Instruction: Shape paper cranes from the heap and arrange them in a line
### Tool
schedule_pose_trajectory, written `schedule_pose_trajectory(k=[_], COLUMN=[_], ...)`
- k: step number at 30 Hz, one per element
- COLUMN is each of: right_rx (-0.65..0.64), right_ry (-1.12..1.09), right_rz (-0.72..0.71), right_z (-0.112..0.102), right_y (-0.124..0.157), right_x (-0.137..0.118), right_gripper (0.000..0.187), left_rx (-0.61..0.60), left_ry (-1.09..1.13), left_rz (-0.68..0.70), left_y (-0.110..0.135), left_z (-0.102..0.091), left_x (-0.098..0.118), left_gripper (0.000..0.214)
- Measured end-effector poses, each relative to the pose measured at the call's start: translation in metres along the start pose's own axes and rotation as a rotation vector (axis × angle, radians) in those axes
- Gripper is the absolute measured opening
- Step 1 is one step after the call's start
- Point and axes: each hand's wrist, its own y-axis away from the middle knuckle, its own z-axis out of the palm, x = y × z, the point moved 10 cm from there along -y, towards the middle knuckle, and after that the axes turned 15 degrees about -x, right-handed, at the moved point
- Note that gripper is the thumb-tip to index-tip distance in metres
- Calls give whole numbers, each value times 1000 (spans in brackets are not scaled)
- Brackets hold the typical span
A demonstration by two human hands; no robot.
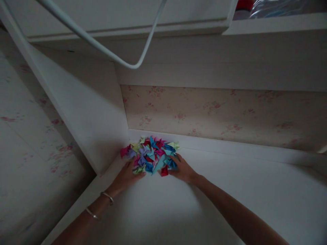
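Observation:
A pile of colourful origami pieces (150,153) lies on the white desk top in the far left corner. Pink, red, blue, purple, green and yellow paper shows in it, and several pieces have pointed tips like paper cranes. My left hand (131,172) rests against the pile's left front side, thumb and fingers apart. From the right, my right hand (182,168) curves around the other side with its fingers spread, touching a light blue piece (160,164) and close to a red piece (165,170). Neither hand grips a piece; some fingertips are hidden among the paper.
The white desk top (163,211) meets a white side panel (89,109) on the left and flowered wallpaper (217,114) behind. Overhead is a white cabinet (127,15). A white bent rod or cable (134,66) hangs in front of it. A shelf (276,24) is at upper right.

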Motion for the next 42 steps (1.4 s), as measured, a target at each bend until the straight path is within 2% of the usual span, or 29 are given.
schedule_pose_trajectory(k=[3,5,8,11,14,16,18,21,23,25,27,31,34,37,42], right_rx=[11,14,25,42,10,22,75,139,141,129,145,242,261,232,203], right_ry=[24,21,39,46,12,-62,-206,-523,-671,-716,-701,-584,-507,-464,-407], right_rz=[-55,-72,-154,-190,-201,-208,-180,-32,53,80,100,180,165,133,124], right_z=[1,-5,-21,-35,-32,-27,-20,-1,15,25,26,14,9,12,16], right_y=[-28,-49,-65,-53,-16,20,58,113,145,172,197,240,252,249,244], right_x=[-34,-56,-89,-104,-106,-105,-99,-81,-74,-72,-69,-57,-57,-61,-63], right_gripper=[71,66,68,70,76,74,65,45,31,20,16,17,17,19,18], left_rx=[-3,66,199,262,215,167,158,130,16,-120,-161,-258,-357,-417,-460], left_ry=[-130,-183,-261,-351,-397,-383,-335,-133,115,312,422,500,541,608,615], left_rz=[24,10,-4,-21,-66,-119,-110,73,162,231,249,294,349,365,295], left_y=[-12,-23,-26,-12,14,36,60,93,109,122,131,135,135,137,139], left_z=[18,13,-9,-24,-21,-11,4,38,72,109,136,176,192,191,187], left_x=[23,33,41,43,45,50,68,119,153,188,213,241,247,246,242], left_gripper=[82,73,66,65,66,67,61,42,32,24,23,21,21,21,20])
